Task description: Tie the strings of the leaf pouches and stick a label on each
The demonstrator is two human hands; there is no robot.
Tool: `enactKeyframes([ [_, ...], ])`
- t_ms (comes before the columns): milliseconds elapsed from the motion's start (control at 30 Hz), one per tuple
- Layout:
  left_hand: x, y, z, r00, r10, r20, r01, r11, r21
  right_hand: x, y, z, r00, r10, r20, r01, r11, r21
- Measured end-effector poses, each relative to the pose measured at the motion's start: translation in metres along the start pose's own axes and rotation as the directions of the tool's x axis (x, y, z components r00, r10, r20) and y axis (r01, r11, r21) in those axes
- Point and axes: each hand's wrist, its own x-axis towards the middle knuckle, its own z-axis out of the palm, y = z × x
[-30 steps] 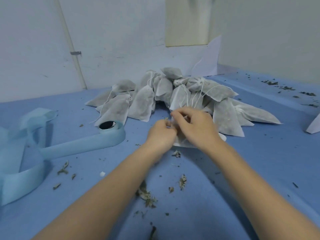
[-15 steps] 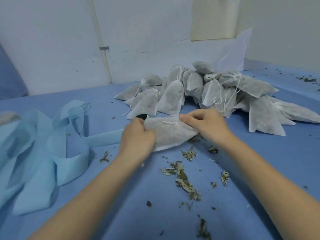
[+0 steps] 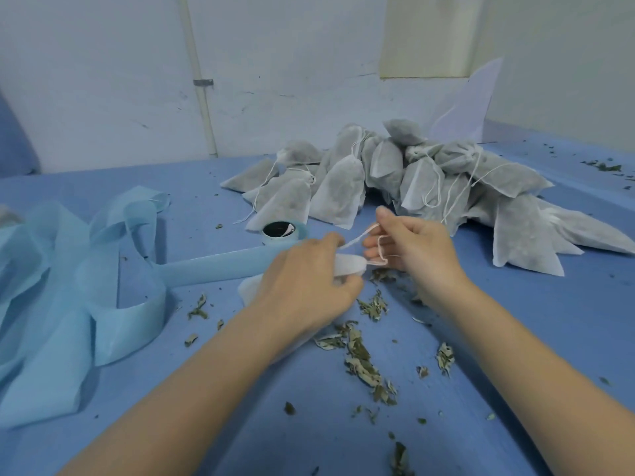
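Note:
A white leaf pouch (image 3: 347, 264) lies on the blue table, mostly hidden under my left hand (image 3: 309, 276), which grips its gathered neck. Its white drawstring (image 3: 364, 235) runs taut from that neck to my right hand (image 3: 409, 242), whose fingers pinch it with a loop hanging round them. Behind both hands is a heap of several grey-white filled pouches (image 3: 395, 173) with loose strings. A roll of light blue label tape (image 3: 281, 231) stands just left of my left hand, and its unrolled strip (image 3: 206, 266) trails leftward.
Crumpled light blue backing strips (image 3: 62, 286) pile up at the left. Dried leaf crumbs (image 3: 364, 359) litter the blue table (image 3: 549, 338) between my forearms and at the far right. White walls and a pipe (image 3: 202, 97) close off the back. A white sheet (image 3: 470, 104) leans there.
My left hand has closed over the pouch's neck, and my right hand has pulled the drawstring out to the right. The camera has shifted leftward and closer.

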Motion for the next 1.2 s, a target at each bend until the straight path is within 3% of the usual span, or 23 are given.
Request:
enactKeyframes([
  [100, 0.0, -0.002, 0.001, 0.997, 0.036, 0.066, -0.04, 0.997, 0.061, 0.004, 0.0, -0.003, 0.996, 0.037, -0.079, -0.029, 0.995, 0.096],
  [233, 0.003, 0.002, 0.004, 0.979, 0.067, 0.192, -0.06, 0.997, -0.042, 0.009, 0.0, -0.01, 0.978, 0.188, -0.087, -0.138, 0.904, 0.405],
  [300, 0.001, 0.005, 0.004, 0.977, 0.1, 0.189, -0.085, 0.993, -0.082, 0.013, 0.002, -0.016, 0.963, 0.244, -0.118, -0.156, 0.854, 0.496],
  [367, -0.002, 0.005, 0.002, 0.982, 0.116, 0.147, -0.101, 0.989, -0.108, 0.016, 0.005, -0.021, 0.949, 0.256, -0.183, -0.146, 0.873, 0.466],
  [433, -0.003, 0.004, 0.0, 0.985, 0.125, 0.115, -0.114, 0.989, -0.098, 0.019, 0.009, -0.026, 0.946, 0.182, -0.268, -0.126, 0.969, 0.214],
  [467, -0.002, 0.003, 0.001, 0.985, 0.133, 0.107, -0.126, 0.989, -0.075, 0.02, 0.011, -0.029, 0.951, 0.094, -0.296, -0.111, 0.993, -0.043],
  [500, -0.001, 0.002, 0.001, 0.985, 0.14, 0.098, -0.136, 0.99, -0.048, 0.018, 0.013, -0.03, 0.953, -0.044, -0.3, -0.067, 0.935, -0.349],
  [533, 0.0, 0.0, 0.002, 0.986, 0.147, 0.083, -0.146, 0.989, -0.02, 0.016, 0.013, -0.03, 0.942, -0.209, -0.261, 0.01, 0.798, -0.602],
  [600, 0.002, -0.001, 0.005, 0.984, 0.17, 0.051, -0.172, 0.984, 0.044, 0.008, 0.01, -0.024, 0.86, -0.501, -0.091, 0.231, 0.543, -0.807],
  [633, 0.002, -0.001, 0.007, 0.982, 0.187, 0.035, -0.189, 0.979, 0.081, 0.004, 0.009, -0.019, 0.831, -0.557, -0.002, 0.328, 0.493, -0.806],
  [700, 0.001, -0.001, 0.009, 0.976, 0.218, -0.002, -0.215, 0.966, 0.144, -0.007, 0.006, -0.006, 0.864, -0.479, 0.156, 0.434, 0.551, -0.712],
  [767, 0.001, -0.001, 0.009, 0.975, 0.219, -0.042, -0.21, 0.966, 0.153, -0.016, 0.005, 0.005, 0.927, -0.277, 0.255, 0.376, 0.692, -0.616],
  [900, 0.002, -0.005, 0.004, 0.98, 0.179, -0.081, -0.172, 0.981, 0.091, -0.017, 0.006, 0.008, 0.954, -0.221, 0.204, 0.299, 0.773, -0.56],
  [1067, 0.001, -0.005, 0.003, 0.987, 0.142, -0.071, -0.145, 0.988, -0.05, -0.019, 0.003, 0.008, 0.963, -0.241, 0.121, 0.263, 0.749, -0.608],
  [1133, 0.002, -0.006, 0.002, 0.995, 0.078, -0.064, -0.088, 0.98, -0.179, -0.019, -0.001, 0.009, 0.985, -0.153, 0.074, 0.17, 0.871, -0.461],
  [1200, 0.001, -0.005, 0.002, 0.998, 0.029, -0.055, -0.046, 0.936, -0.35, -0.017, -0.004, 0.009, 0.995, 0.034, 0.094, -0.02, 0.988, -0.15],
])
